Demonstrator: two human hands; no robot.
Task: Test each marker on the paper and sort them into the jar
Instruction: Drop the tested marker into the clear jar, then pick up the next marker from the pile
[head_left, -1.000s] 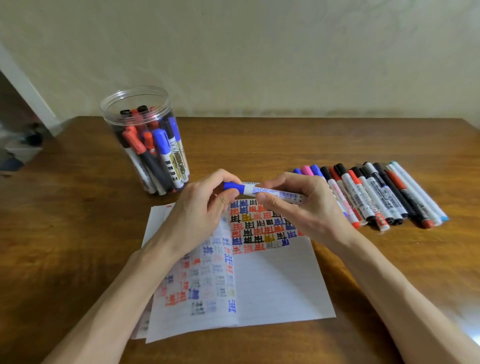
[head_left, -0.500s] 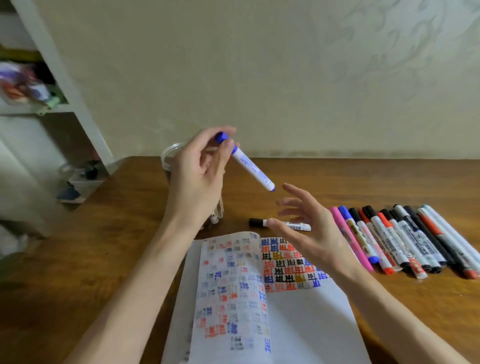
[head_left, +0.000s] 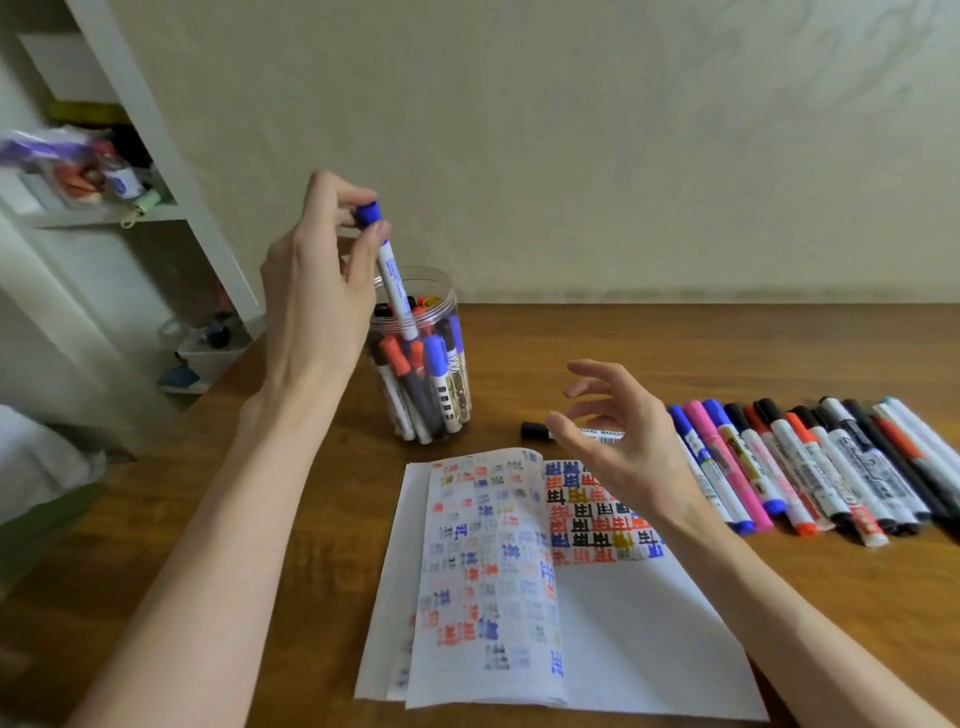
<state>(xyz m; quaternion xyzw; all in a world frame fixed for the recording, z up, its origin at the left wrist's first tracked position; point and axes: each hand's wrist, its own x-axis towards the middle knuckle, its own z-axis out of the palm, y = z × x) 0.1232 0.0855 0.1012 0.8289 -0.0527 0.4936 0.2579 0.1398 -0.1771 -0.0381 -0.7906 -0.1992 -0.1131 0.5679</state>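
My left hand pinches a blue-capped white marker near its cap, holding it almost upright with its lower end inside the mouth of the clear plastic jar. The jar holds several red, blue and black markers. My right hand hovers open above the top of the paper, which is covered with coloured test marks. A black-capped marker lies on the table just behind that hand. A row of several markers lies to the right.
The wooden table stands against a pale wall. A white shelf unit with small items stands to the left, beyond the table edge.
My left hand took the blue marker from both hands, carried it left and tipped it upright into the jar's mouth. My right hand let go and opened. The view shifted left.
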